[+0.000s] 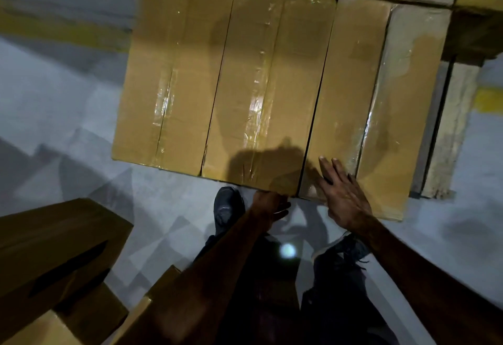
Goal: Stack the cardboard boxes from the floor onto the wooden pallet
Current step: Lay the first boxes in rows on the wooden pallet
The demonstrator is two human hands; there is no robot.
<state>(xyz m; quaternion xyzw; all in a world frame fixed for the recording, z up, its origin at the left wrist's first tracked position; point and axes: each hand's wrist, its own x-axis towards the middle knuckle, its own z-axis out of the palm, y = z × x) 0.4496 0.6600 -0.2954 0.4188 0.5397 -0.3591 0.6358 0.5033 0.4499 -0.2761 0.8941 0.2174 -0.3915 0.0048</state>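
Head view: four taped cardboard boxes (268,86) sit side by side on the wooden pallet (451,132). Right hand (344,197) lies flat, fingers straight, on the third box (345,86); left hand (269,206) curls round the second box's (261,100) near edge. More boxes (54,252) wait on the floor (54,116), lower left.

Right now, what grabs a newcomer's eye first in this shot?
The row of taped cardboard boxes packed side by side, filling the upper middle. Then the right hand lying flat on a box's near end, and the left hand at the near edge beside it. More boxes sit lower left.
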